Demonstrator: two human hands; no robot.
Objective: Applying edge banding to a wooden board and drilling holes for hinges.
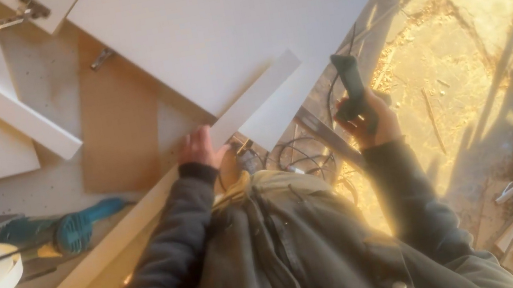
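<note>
Hands split up here: left hand (201, 148) pressing flat on a white strip (255, 98) just ahead, right hand (368, 121) raised, fist wrapped round a dark tool (351, 81).

Low, warm sunlight poured in from the right, flooding the sawdust floor (463, 37) with orange glare and long slanted shadows; the left side sat dimmer and greyer, and the whole frame looked soft, slightly blurred

Two hands: left hand (201, 147), right hand (370, 120). One dark handheld tool (349, 82). One large white rectangular board (214, 25). One long narrow white strip (255, 98). One teal corded power tool (75, 229). One brown fibreboard sheet (120, 126).
</note>
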